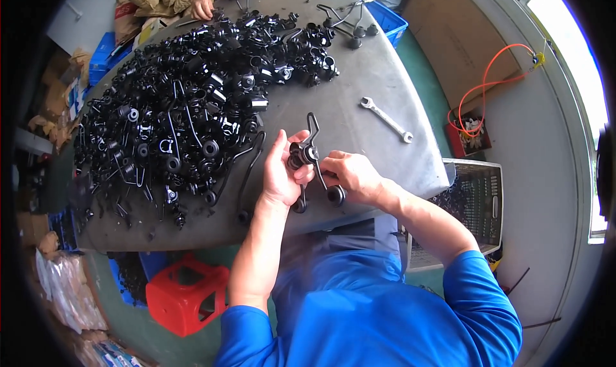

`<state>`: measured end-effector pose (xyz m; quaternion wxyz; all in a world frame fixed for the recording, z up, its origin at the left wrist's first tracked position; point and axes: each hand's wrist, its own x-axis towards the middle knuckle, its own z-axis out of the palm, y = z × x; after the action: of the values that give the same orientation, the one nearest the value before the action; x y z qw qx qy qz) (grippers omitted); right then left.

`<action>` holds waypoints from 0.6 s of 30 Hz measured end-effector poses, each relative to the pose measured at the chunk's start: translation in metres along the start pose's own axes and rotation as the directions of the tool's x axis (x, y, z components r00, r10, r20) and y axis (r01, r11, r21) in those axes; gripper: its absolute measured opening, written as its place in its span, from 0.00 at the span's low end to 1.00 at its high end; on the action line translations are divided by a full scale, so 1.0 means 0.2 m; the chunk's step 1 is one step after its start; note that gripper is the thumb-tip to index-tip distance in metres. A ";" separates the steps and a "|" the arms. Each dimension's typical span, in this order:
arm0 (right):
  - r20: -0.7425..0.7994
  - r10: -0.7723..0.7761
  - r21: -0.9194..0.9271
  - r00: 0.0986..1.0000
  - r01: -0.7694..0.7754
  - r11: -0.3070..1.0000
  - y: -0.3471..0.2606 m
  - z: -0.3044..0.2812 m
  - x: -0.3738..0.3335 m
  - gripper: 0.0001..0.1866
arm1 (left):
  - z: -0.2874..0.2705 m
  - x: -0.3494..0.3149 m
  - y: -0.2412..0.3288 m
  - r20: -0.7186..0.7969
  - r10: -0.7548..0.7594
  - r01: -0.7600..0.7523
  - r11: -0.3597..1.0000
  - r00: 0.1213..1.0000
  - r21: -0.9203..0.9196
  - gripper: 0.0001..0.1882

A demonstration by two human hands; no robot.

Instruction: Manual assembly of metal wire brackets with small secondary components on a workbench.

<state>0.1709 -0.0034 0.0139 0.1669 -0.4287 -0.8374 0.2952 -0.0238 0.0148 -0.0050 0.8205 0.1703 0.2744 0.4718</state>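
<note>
Above the table's near edge, my left hand [282,174] is closed around the round hub of a black bent-wire bracket [312,136]. A narrow wire loop sticks up from the hub, and wire legs with round black ends hang below it. My right hand [356,177] has its fingers bent in against the bracket's right-hand leg, beside one of the round ends. What exactly those fingers pinch is hidden. Left of my hands spreads a big heap of similar black metal parts [205,78], some with long bent wires reaching to my left wrist.
On the grey table [346,116] lies an open-ended wrench [387,120] to the right. More wire brackets [353,23] rest at the far right. Across the heap is another person's hand [201,6]. A red stool [186,295] and a plastic crate [491,206] stand below the table.
</note>
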 end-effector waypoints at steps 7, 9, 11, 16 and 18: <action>-0.027 0.331 0.616 0.943 -0.245 0.749 0.02 -0.13 0.03 0.11 | 0.03 0.01 -0.01 -0.091 -0.014 0.022 0.996 0.996 0.088 0.26; -0.035 0.283 0.726 0.958 -0.170 0.666 0.01 -0.15 0.04 0.13 | 0.05 0.02 -0.01 -0.060 -0.049 0.055 0.993 0.997 0.102 0.23; -0.036 0.303 0.666 0.952 -0.203 0.718 0.00 -0.17 0.02 0.12 | 0.06 0.02 -0.03 -0.079 -0.053 0.062 0.991 0.995 0.118 0.22; -0.169 0.161 0.475 0.972 -0.063 0.878 0.02 -0.12 0.02 0.12 | 0.04 0.00 -0.06 -0.174 -0.002 0.029 0.987 0.985 0.156 0.18; -0.208 0.241 0.548 0.948 -0.091 0.831 0.00 -0.08 0.01 0.12 | 0.03 -0.01 -0.07 -0.194 0.009 0.033 0.977 0.981 0.213 0.20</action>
<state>0.1777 0.0035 0.0268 0.3642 -0.4730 -0.6514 0.4682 -0.0121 0.0066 -0.0071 0.7695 0.2095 0.4034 0.4487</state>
